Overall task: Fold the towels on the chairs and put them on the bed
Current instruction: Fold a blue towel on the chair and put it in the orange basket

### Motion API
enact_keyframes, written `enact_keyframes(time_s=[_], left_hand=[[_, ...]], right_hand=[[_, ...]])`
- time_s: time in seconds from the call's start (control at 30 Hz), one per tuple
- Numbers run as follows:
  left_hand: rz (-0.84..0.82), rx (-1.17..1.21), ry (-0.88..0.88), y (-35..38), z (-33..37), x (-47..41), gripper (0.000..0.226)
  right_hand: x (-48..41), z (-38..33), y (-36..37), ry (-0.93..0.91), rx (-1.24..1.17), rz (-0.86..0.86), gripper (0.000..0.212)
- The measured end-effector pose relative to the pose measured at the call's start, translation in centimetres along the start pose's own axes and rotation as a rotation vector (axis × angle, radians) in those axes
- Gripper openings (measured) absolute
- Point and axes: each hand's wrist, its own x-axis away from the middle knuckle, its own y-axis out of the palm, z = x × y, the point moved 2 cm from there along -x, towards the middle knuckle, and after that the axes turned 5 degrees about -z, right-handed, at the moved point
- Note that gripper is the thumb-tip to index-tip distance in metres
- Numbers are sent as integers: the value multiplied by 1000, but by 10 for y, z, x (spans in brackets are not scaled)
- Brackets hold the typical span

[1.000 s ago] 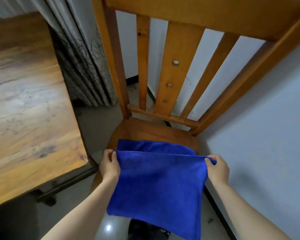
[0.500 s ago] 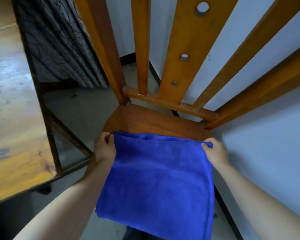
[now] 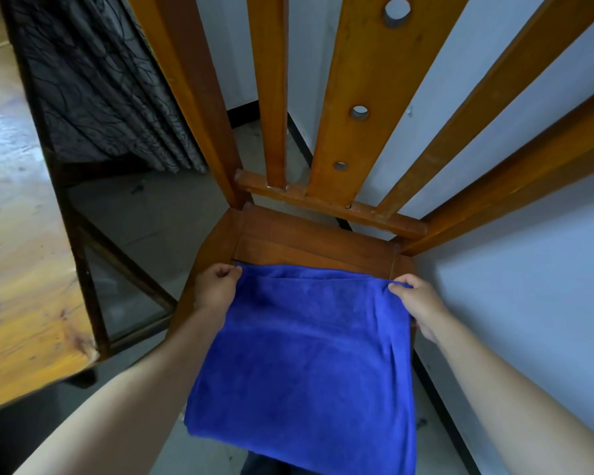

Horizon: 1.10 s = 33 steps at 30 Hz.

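A blue towel [image 3: 309, 354], soft and short-napped like microfibre, lies on the seat of a wooden chair [image 3: 306, 241]. It is doubled into a rough rectangle. Two layered edges show at its far end, and its near end droops over the chair's front edge. The left hand [image 3: 216, 289] pinches the towel's far left corner, fingers curled tight together against the thumb. The right hand [image 3: 419, 303] clamps the far right corner, where the cloth bunches into small wrinkles under its curled fingers. The chair is orange-brown varnished wood with flat back slats; the broad centre slat has three round holes. Left of the chair stands a worn, scuffed wooden table [image 3: 14, 269], and beyond it hangs a pleated grey curtain [image 3: 100, 97] with dark thread-like lines. Right of the chair is a smooth pale wall [image 3: 528, 303].
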Motion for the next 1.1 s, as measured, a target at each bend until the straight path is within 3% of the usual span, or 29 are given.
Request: enact_keyframes(time_s=[0.1, 0.2, 0.27, 0.33, 0.47, 0.63, 0.73, 0.87, 1.0, 1.1], left_hand=[[-8, 73, 25, 0, 2, 5, 14], [0, 165, 48, -9, 6, 9, 17], [19, 246, 47, -16, 7, 9, 15], [29, 274, 53, -23, 7, 10, 12], [67, 282, 60, -33, 4, 13, 6], [110, 112, 161, -37, 11, 10, 18], [84, 5, 254, -38, 18, 4, 16], [103, -354, 535, -41, 22, 2, 23], [182, -678, 684, -36, 24, 6, 31], [208, -683, 677, -31, 28, 14, 22]], right_hand=[[5, -4, -4, 167, -165, -154, 19], [16, -7, -9, 299, -367, -337, 7], [18, -7, -12, 302, -485, -328, 13], [18, -8, -15, 185, -500, -198, 7], [27, -16, -27, -169, -35, -5, 14], [27, -26, -43, -374, 269, 204, 14], [24, -26, -41, -428, 451, 259, 32], [21, -24, -37, -516, 764, 342, 28], [25, -25, -39, -532, 835, 403, 26], [28, -23, -48, -560, 827, 467, 23]])
